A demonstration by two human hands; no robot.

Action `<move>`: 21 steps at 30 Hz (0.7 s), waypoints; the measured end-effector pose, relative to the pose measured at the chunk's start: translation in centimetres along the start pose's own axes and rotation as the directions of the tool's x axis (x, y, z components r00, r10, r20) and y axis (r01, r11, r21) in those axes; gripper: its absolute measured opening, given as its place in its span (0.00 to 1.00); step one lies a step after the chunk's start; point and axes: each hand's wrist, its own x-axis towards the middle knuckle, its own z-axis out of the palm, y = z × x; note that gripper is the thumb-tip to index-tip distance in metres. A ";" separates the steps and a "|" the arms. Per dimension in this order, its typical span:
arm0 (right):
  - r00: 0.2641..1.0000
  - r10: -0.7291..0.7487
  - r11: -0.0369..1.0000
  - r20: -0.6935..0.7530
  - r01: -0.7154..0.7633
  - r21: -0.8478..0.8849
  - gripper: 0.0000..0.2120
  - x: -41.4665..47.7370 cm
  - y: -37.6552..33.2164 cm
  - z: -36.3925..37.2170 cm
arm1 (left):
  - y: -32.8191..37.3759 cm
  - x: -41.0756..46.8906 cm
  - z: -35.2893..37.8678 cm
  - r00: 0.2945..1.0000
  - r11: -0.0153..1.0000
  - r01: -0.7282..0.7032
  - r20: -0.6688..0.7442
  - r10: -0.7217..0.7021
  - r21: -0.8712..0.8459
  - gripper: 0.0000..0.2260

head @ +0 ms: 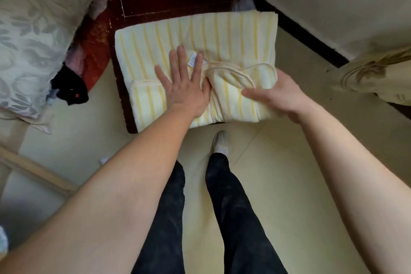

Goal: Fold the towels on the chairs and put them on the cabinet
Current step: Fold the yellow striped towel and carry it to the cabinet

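Note:
A cream towel with yellow stripes [155, 42] lies partly folded on the seat of a dark red wooden chair [175, 0]. My left hand [184, 82] presses flat on the middle of the towel, fingers straight and spread, beside a small white label [193, 60]. My right hand [275, 93] grips the towel's near right corner, fingers curled round a bunched fold that is lifted off the layer below. The cabinet is not in view.
A patterned grey cushion [29, 46] and dark clothing [71, 87] lie left of the chair. A cream wall with a black skirting [307, 35] runs at the right, a tied curtain [378, 73] beside it. My legs stand on the pale tiled floor [289, 162].

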 end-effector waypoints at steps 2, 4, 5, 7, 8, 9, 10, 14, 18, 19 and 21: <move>0.989 -0.017 0.997 -0.150 0.006 -0.072 0.29 0.3 -2.3 -1.0 | 1.5 -0.1 -0.7 0.997 0.995 0.063 0.039 -0.060 -0.075 0.28; 0.972 -0.079 0.979 -0.223 0.034 -0.199 0.27 0.5 -5.1 -1.6 | 2.9 0.2 -1.4 0.993 0.983 0.104 0.074 -0.094 -0.151 0.29; 0.961 -0.128 0.950 -0.247 0.047 -0.310 0.25 0.5 -6.4 -1.7 | 3.4 0.4 -2.0 0.994 0.978 0.105 0.059 -0.095 -0.178 0.29; 0.927 -0.223 0.861 -0.303 0.041 -0.508 0.21 0.4 -8.6 -1.2 | 2.6 1.0 -3.4 0.995 0.969 0.083 -0.035 -0.094 -0.232 0.32; 0.907 -0.262 0.817 -0.331 0.025 -0.576 0.20 0.3 -9.6 -1.1 | 1.9 1.6 -4.0 0.990 0.956 0.079 -0.093 -0.109 -0.282 0.34; 0.887 -0.300 0.777 -0.350 0.015 -0.629 0.19 0.0 -10.3 -0.6 | 0.8 2.1 -4.6 0.986 0.942 0.084 -0.111 -0.126 -0.325 0.36; 0.869 -0.344 0.736 -0.356 0.014 -0.677 0.19 -0.3 -10.8 -0.2 | -0.2 2.8 -4.9 0.984 0.925 0.101 -0.098 -0.147 -0.367 0.39; 0.747 -0.605 0.510 -0.275 0.098 -0.855 0.18 -1.9 -10.2 3.6 | -2.1 5.3 -6.1 0.979 0.890 0.202 0.069 -0.190 -0.409 0.35; 0.611 -0.741 0.388 -0.277 0.054 -0.920 0.17 -4.9 -7.3 8.9 | -3.9 6.0 -6.9 0.980 0.907 0.102 0.200 -0.021 -0.408 0.21; 0.580 -0.763 0.385 -0.286 0.052 -0.922 0.16 -5.6 -6.4 10.3 | -4.9 5.9 -7.1 0.971 0.874 0.104 0.240 0.015 -0.474 0.20; 0.556 -0.789 0.374 -0.263 0.095 -0.922 0.18 -6.6 -4.6 13.5 | -7.6 6.1 -7.4 0.943 0.684 0.210 0.330 0.048 -0.699 0.23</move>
